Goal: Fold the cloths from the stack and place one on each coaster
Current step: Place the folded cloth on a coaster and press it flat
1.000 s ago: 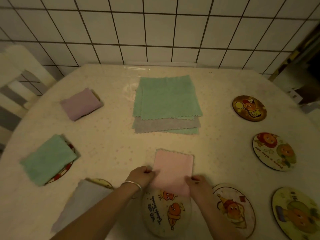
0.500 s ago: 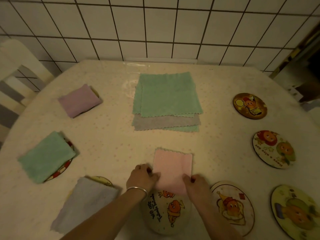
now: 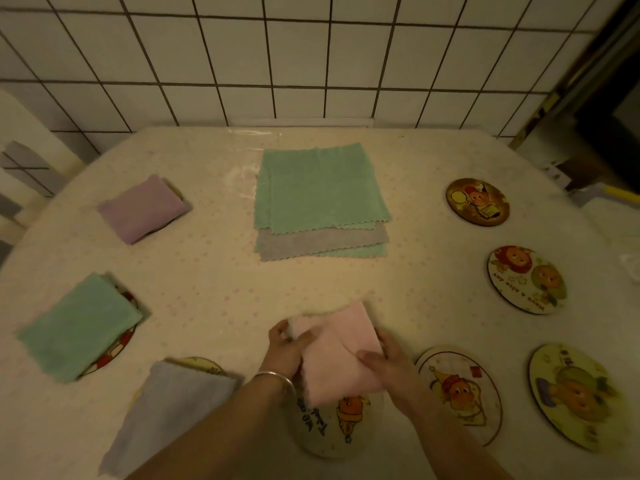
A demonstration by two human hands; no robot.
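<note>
A folded pink cloth [image 3: 341, 355] is held between both hands at the table's near edge, its lower part over a cartoon coaster [image 3: 341, 427]. My left hand [image 3: 285, 348] grips its left edge, which is lifted. My right hand [image 3: 386, 358] pinches the right side. The stack of flat cloths [image 3: 320, 199], green on top with grey below, lies at the table's middle back. Folded purple [image 3: 142, 207], green [image 3: 78, 325] and grey [image 3: 173, 407] cloths each lie on a coaster at the left.
Several bare cartoon coasters lie at the right: one at the back [image 3: 478, 201], one in the middle [image 3: 526, 279], one at the near right [image 3: 575, 394] and one beside my right hand [image 3: 459, 393]. A chair [image 3: 20, 157] stands at the left. A tiled wall runs behind the table.
The pink cloth was lying flat; now its left edge is lifted and it is turned at an angle, moved a little toward the near coaster. Both hands shifted with it.
</note>
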